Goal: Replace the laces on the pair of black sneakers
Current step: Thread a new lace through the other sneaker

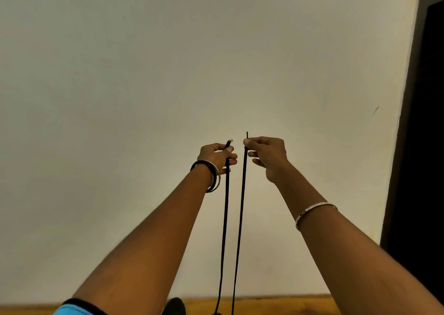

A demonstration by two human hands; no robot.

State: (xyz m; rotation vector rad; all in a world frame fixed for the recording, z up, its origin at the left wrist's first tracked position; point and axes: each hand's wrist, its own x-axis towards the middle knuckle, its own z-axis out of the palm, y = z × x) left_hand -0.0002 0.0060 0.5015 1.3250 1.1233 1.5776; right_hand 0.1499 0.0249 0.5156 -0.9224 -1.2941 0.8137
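Head view: two raised hands hold a black lace point(242, 206) up before a pale wall point(168, 62).
The left hand point(216, 155) pinches one end and the right hand point(268, 156) pinches the other. Both strands hang side by side, apart, to the bottom edge, beside a dark rounded shape point(174, 306) on wood point(264, 305).

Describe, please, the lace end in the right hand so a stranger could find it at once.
Against the pale wall, two black strands hang side by side. The right hand pinches the right strand; its tip stands straight up above the thumb, whereas the left strand, in the left hand, ends leaning sideways.
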